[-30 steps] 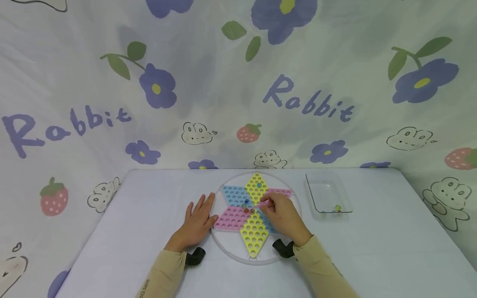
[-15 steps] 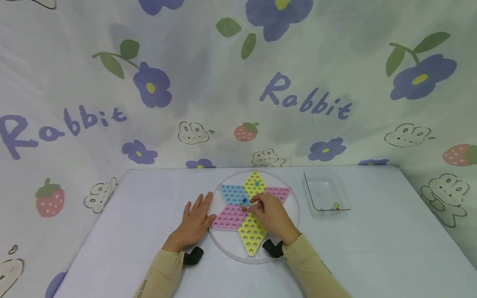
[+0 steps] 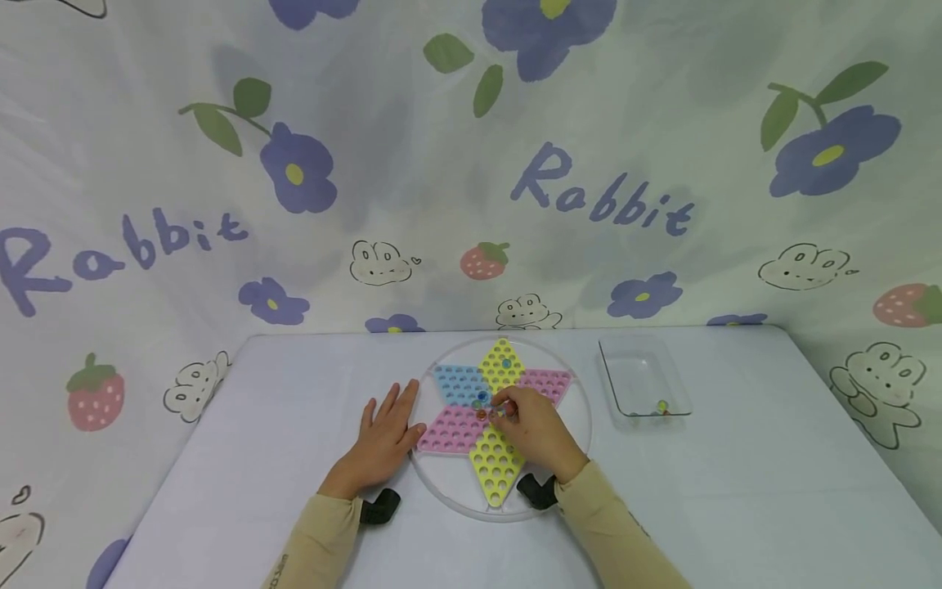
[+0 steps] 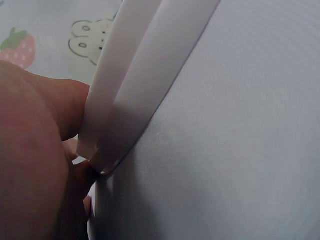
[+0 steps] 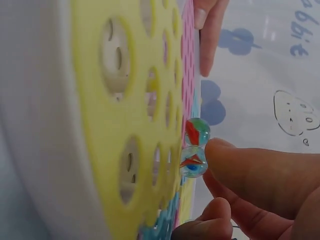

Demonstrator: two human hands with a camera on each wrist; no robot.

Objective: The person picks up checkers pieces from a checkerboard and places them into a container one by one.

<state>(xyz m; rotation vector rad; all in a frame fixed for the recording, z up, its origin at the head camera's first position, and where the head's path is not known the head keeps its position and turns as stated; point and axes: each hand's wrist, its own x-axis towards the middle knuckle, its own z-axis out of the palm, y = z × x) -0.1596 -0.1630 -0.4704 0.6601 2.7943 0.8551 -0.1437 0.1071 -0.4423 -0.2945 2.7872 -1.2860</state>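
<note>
A round Chinese checkers board (image 3: 443, 500) with a star of yellow, pink and blue points lies on the white table. My left hand (image 3: 381, 446) lies flat at its left with straight, spread fingers; the thumb touches the board's rim (image 4: 135, 85). My right hand (image 3: 540, 429) is over the middle of the star, its thumb and index finger curled at a clear marble (image 5: 193, 165) with red and blue inside. A red-green marble (image 5: 197, 131) is close beside it. A blue marble (image 3: 482, 396) and a red marble (image 3: 482, 415) sit near the centre. The index fingertip is partly hidden.
A clear rectangular box (image 3: 640, 378) stands at the back right, with a yellow-green marble (image 3: 662, 406) and some reddish bits in its near end. One blue marble (image 3: 506, 364) sits in the far yellow point. A printed cloth (image 3: 412, 180) hangs behind the table.
My right hand has moved left towards the star's centre, and a marble now shows at its fingertips. The left hand stays beside the board. The head view has shifted slightly.
</note>
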